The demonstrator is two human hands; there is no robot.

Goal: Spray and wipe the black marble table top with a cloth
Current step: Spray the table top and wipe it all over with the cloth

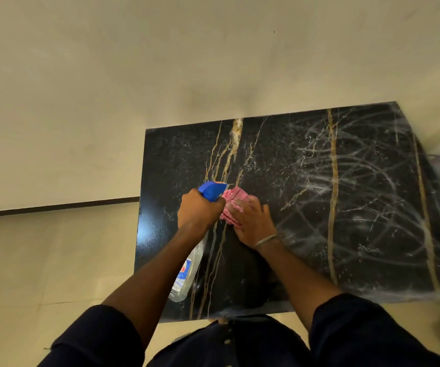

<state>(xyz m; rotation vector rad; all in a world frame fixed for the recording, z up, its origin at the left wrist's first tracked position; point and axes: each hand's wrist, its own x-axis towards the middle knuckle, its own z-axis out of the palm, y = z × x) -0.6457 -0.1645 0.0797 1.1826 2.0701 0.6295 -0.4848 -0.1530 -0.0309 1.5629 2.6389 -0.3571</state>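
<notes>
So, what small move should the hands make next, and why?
Probably the right hand slides the cloth forward and left over the table: fine spray droplets sit there unwiped, while the right side already shows wipe streaks. The left hand holds the bottle.

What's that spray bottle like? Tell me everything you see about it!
The spray bottle has a blue trigger head and a clear plastic body with a blue, white and red label. The left hand grips its neck, holding it tilted above the black marble table, nozzle pointing away from the person, close beside the pink cloth.
</notes>
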